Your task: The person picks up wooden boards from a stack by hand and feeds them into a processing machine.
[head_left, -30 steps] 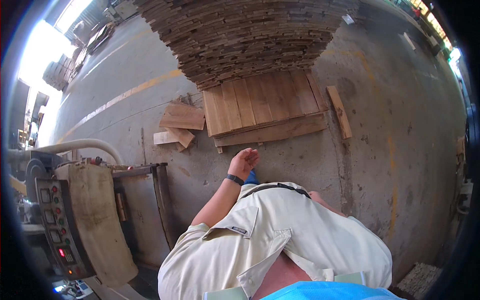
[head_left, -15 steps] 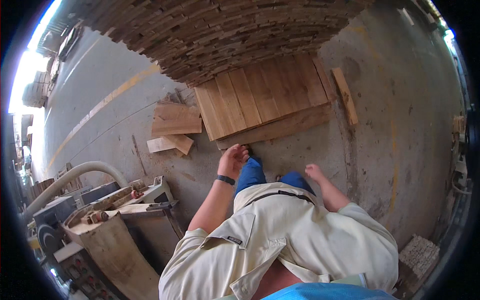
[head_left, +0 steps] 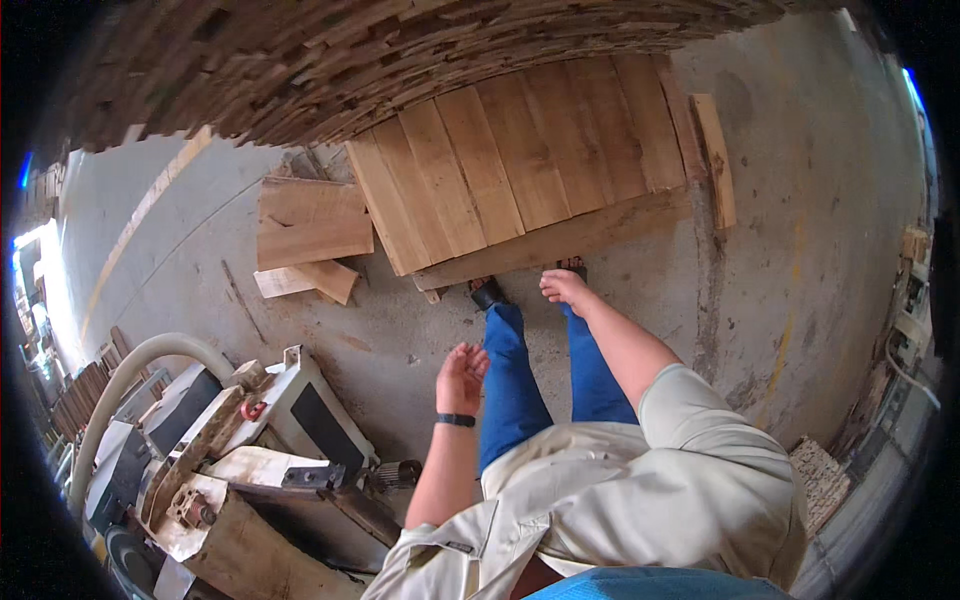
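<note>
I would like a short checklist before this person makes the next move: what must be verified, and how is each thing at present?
1. Left hand free: ok, no object shows in it.
2. Right hand free: cannot tell; its palm is hidden.
3. Wide boards lined up side by side: ok, they form one row near the tall wood stack.
4. Floor beside the boards clear: not ok; loose wood pieces lie to the left, a plank to the right.
5. Machine at the left switched off: cannot tell from this view.

Downward fisheye view from head height
</note>
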### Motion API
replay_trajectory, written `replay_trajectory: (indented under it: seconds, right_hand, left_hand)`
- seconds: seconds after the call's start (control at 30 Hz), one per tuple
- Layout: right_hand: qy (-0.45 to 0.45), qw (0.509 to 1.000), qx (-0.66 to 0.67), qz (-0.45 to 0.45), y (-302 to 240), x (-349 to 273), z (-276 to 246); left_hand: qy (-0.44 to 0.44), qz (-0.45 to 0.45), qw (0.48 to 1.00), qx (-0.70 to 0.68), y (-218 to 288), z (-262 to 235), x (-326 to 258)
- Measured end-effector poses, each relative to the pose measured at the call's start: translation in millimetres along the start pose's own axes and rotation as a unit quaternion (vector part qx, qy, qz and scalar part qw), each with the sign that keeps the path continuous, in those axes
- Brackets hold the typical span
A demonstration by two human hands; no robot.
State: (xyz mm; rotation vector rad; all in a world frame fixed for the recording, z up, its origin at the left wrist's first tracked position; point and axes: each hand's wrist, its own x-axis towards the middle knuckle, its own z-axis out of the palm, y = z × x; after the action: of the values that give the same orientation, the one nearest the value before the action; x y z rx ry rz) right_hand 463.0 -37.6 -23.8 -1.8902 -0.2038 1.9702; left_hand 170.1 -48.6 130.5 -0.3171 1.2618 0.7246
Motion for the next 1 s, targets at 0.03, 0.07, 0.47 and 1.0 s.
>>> replay_trajectory:
  seconds: [0.03,0.07,0.47,1.0]
  right_hand:
    - [-0.010,0.999,0.026,0.015,-1,20,1]
    - [-0.019,0.998,0.053,0.030,-2,40,3]
    - [0.125,0.913,0.380,0.087,11,231,38]
    - [0.051,0.924,0.378,0.003,-1,124,86]
  left_hand:
    - [-0.008,-0.008,1.000,-0.016,-11,-1,10]
    - [-0.001,-0.011,1.000,-0.019,-23,-3,19]
    - [0.073,-0.079,0.993,-0.038,-73,-12,80]
    - [0.103,0.030,0.994,0.029,-29,-5,139]
